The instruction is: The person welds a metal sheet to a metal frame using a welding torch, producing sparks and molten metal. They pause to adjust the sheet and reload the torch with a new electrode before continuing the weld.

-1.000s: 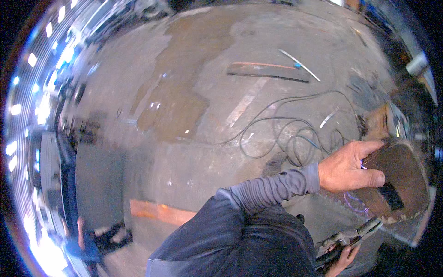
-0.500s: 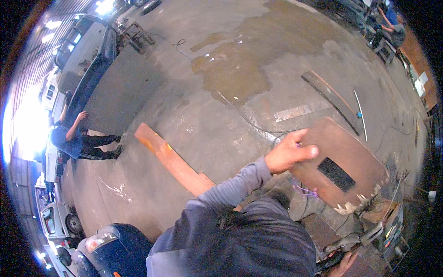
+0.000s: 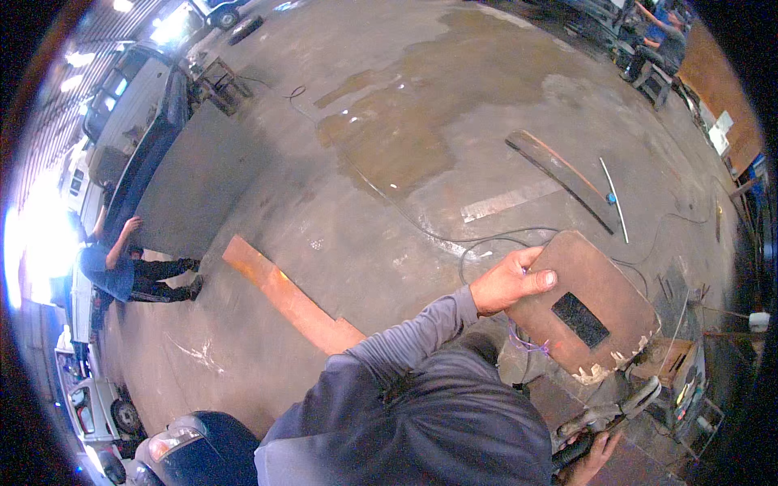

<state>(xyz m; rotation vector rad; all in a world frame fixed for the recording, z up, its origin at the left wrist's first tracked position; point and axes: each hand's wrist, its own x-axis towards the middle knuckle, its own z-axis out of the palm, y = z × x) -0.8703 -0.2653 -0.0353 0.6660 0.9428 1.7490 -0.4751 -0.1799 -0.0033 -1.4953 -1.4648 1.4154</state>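
Note:
My left hand [image 3: 510, 283] grips the edge of a brown hand-held welding shield [image 3: 587, 283], thumb lying on its face. The shield has a dark rectangular window [image 3: 580, 319] and a ragged, pale lower edge. Purple strands [image 3: 527, 344] hang beside it. Below the shield, at the lower right, my right hand [image 3: 596, 459] wraps round the dark handle of a welding electrode holder [image 3: 604, 419], its fingers partly hidden behind it. A thin rod [image 3: 679, 332] rises by the holder's jaws; whether they clamp it, I cannot tell.
Long metal strips [image 3: 284, 296] and a cable [image 3: 421, 227] lie on the concrete floor, near a wet patch [image 3: 405, 138]. At left a person [image 3: 113, 263] touches a large grey panel [image 3: 203, 170]. Another person [image 3: 664, 49] sits far right. A dark car [image 3: 211, 449] stands lower left.
The shield has come down and a little closer to my body, still in my left hand. My right hand has shifted slightly left with the holder. The whole view has turned a little.

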